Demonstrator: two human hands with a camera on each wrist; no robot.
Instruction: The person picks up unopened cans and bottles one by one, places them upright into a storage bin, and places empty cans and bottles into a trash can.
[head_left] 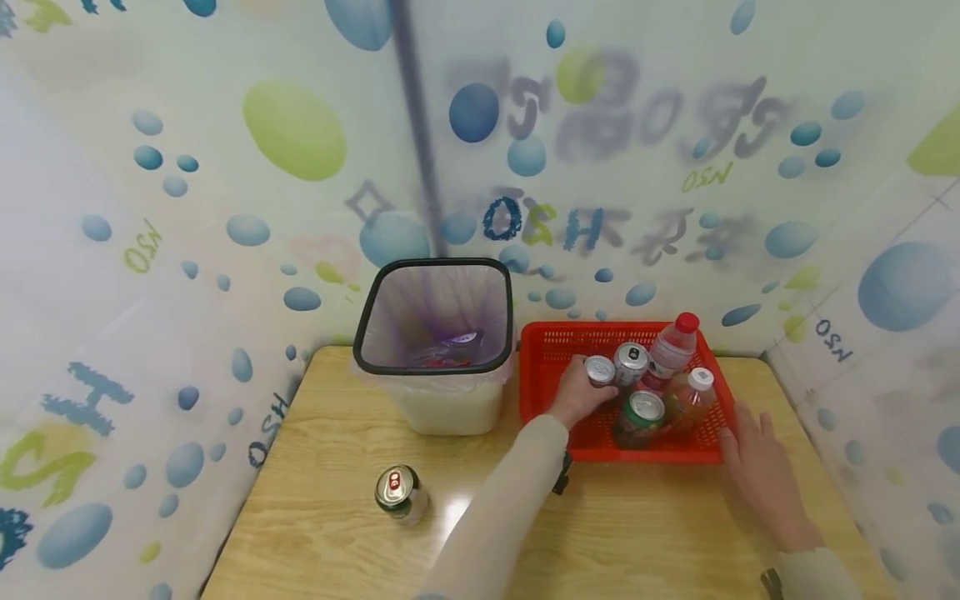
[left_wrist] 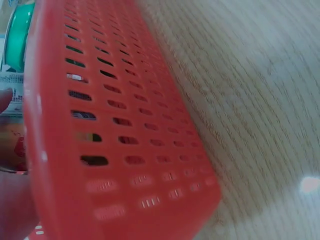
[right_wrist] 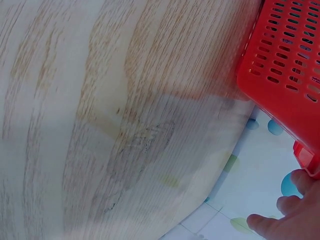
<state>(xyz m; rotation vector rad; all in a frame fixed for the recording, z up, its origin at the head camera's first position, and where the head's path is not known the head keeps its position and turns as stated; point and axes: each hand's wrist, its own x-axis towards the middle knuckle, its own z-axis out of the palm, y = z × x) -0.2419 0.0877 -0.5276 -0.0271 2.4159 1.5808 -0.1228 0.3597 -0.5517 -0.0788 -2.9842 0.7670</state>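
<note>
My left hand point(head_left: 581, 394) reaches into the red plastic basket point(head_left: 546, 417) and grips a can with a silver top point(head_left: 599, 370) at the basket's left side. Next to it in the basket stand another silver-topped can point(head_left: 632, 362), a green can point(head_left: 640, 417), a red-capped bottle point(head_left: 672, 346) and a white-capped bottle point(head_left: 692, 398). My right hand point(head_left: 765, 471) is at the basket's right front corner, fingers extended. In the right wrist view, fingers point(right_wrist: 287, 205) lie near the basket's red rim. The left wrist view shows mostly the perforated basket wall point(left_wrist: 120, 115).
A white bin point(head_left: 450, 408) with a black rim and a purplish liner stands left of the basket, with some items inside. A dark green can point(head_left: 401, 493) is upright on the wooden table point(head_left: 330, 433) in front of it. Patterned sheeting point(head_left: 300, 208) surrounds the table.
</note>
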